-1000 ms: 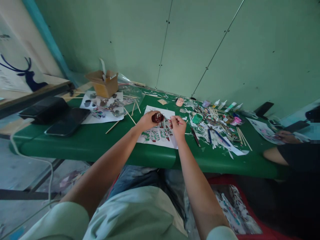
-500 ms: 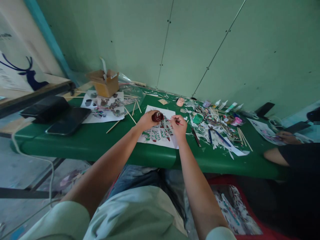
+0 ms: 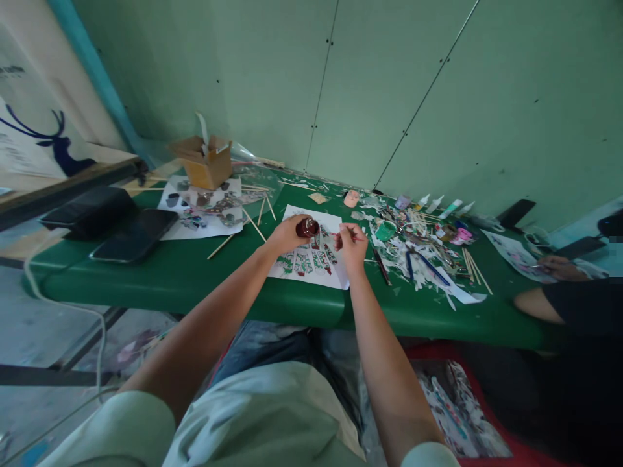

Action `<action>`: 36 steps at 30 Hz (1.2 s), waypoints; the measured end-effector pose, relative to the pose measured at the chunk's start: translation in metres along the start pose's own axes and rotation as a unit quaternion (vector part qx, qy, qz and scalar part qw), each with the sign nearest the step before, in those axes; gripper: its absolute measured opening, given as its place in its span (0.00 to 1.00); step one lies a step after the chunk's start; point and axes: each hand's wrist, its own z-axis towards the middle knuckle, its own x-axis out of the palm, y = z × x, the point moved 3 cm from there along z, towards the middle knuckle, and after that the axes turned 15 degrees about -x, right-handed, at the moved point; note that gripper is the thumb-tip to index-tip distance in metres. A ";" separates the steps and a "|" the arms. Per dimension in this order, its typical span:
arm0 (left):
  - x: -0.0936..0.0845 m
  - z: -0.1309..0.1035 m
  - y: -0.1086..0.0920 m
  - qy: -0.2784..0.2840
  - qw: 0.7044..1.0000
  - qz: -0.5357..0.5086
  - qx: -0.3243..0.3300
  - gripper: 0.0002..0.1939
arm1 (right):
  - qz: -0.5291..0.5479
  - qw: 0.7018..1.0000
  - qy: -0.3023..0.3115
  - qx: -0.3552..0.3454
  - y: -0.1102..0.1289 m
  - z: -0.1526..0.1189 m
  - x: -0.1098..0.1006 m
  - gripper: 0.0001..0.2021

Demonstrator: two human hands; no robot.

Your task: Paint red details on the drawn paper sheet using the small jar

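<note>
In my left hand is a small dark red jar, tilted with its mouth toward the right. My right hand pinches a thin red stick-like tool, perhaps a fine brush; its tip points left toward the jar and is apart from it. Under both hands lies a white sheet of paper with small pieces or patches in green, red and white on it. The fingers of my left hand hide part of the jar.
A cardboard box, a dark phone-like slab and a second littered sheet lie left. To the right are paper scraps, blue-handled pliers, an open green pot and wooden sticks. Another person's hand works at far right.
My right hand has moved slightly right, drawing the thin tool away from the jar, and its fingers have turned. My left hand and the jar have hardly moved.
</note>
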 end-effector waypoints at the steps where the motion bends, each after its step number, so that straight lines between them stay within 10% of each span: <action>1: 0.000 0.000 0.000 0.002 1.000 0.000 0.003 0.32 | 0.002 1.000 0.007 0.002 -0.001 0.000 0.000 0.13; 15: -0.001 -0.001 0.005 -0.014 0.998 0.030 -0.051 0.32 | -0.005 0.999 -0.037 0.027 0.004 -0.014 -0.014 0.24; 36: 0.000 0.000 0.008 0.017 0.989 0.088 -0.114 0.32 | -0.066 0.990 0.052 0.110 -0.002 -0.035 -0.021 0.21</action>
